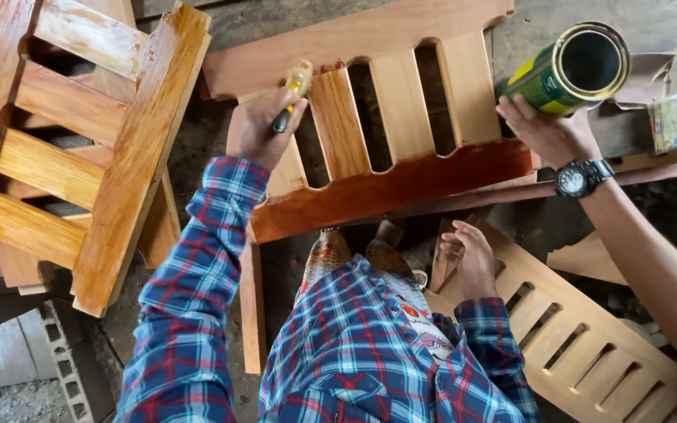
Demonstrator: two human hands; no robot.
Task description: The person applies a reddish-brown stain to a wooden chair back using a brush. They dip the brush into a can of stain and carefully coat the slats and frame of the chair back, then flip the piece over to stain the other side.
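Grip: your left hand (264, 125) was closed on a yellow-handled paintbrush (295, 86); your right hand (468, 258) rested open, empty.
Risk: a co-worker's tilted green-and-yellow tin can (570, 66), right of your brush, could have dripped finish onto bare slats.
Look: the reddish slatted wooden panel (401, 117) lay under the bristles, its near rail glossy and dark.

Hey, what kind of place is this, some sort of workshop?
Probably a woodworking or furniture-finishing shop. Slatted wooden panels lie about, some glossy with wet finish; the left hand holds a brush to one, and another person's hand tips an open can. The floor is rough concrete.
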